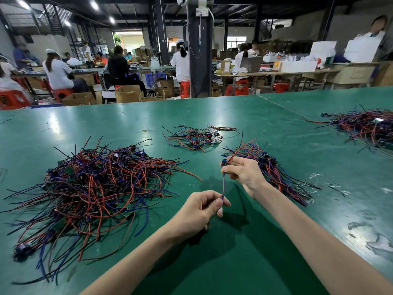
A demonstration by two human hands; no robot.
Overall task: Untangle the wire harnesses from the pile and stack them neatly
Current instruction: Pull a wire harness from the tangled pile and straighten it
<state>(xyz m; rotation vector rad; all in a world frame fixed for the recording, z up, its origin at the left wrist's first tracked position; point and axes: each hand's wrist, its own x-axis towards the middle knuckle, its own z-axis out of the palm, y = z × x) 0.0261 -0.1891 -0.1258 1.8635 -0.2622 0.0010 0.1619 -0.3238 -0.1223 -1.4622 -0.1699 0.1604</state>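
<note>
While a single thin red-and-blue wire harness (pixel 223 185) is stretched just right of the large tangled pile of red, blue and black wires (pixel 95 188), its dark connector end is pinched by the right hand (pixel 244 173) and its loose tail is clamped between thumb and fingers of the left hand (pixel 202 209). Farther right of the tangled pile, the aligned bundle of sorted harnesses (pixel 274 173) is laid on the green table mat (pixel 234 262). Wires could be strained at the connector if pulled too hard. Should the tail be released early, or the harness be laid crosswise, the bundle could be re-tangled.
</note>
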